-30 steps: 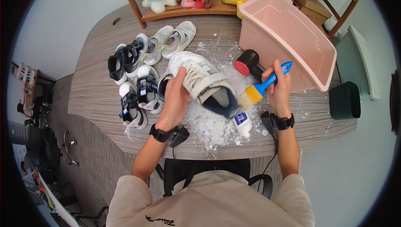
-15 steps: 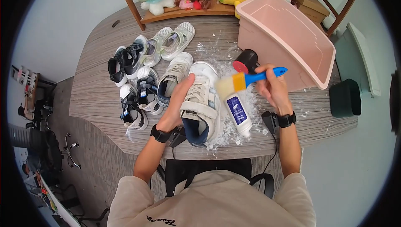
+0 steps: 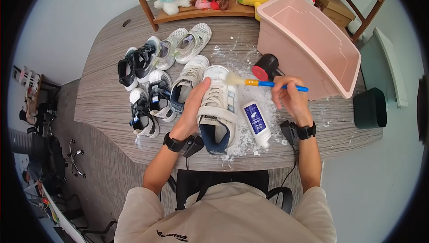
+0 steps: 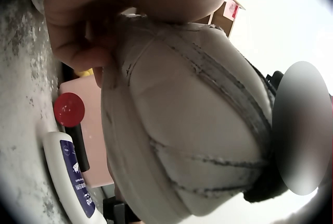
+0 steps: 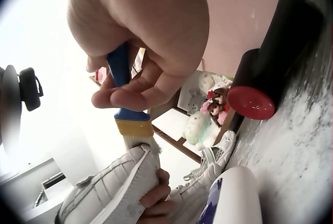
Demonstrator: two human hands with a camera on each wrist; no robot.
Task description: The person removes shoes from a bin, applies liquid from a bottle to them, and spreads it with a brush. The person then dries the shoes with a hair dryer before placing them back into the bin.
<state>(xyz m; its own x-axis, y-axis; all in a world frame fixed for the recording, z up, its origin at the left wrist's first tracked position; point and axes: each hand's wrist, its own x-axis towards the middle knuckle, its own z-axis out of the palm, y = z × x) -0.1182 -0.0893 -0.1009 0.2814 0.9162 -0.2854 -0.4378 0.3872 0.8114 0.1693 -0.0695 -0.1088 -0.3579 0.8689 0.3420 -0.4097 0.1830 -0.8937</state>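
A white shoe with a dark blue lining [image 3: 218, 109] is gripped along its side by my left hand [image 3: 191, 111], its toe pointing away from me. My left fingers curl round the shoe [image 4: 187, 114] in the left wrist view. My right hand [image 3: 292, 97] pinches the blue handle of a brush [image 3: 263, 83], whose pale bristles lie at the shoe's toe. In the right wrist view the bristles of the brush [image 5: 136, 130] meet the toe edge. A white bottle with a blue label [image 3: 257, 123] lies just right of the shoe.
Several other shoes [image 3: 161, 92] stand at the left of the table [image 3: 103, 77]. A black and red cylinder with a handle [image 3: 265, 67] lies by a pink bin [image 3: 308, 46]. White flakes cover the tabletop's middle. Plush toys sit on a wooden shelf [image 3: 196, 14]; a dark green bin [image 3: 370, 108] is at right.
The shoe has swung from tilted in the air to toe-away, left of the bottle. The brush has moved from its opening to its toe and turned edge-on.
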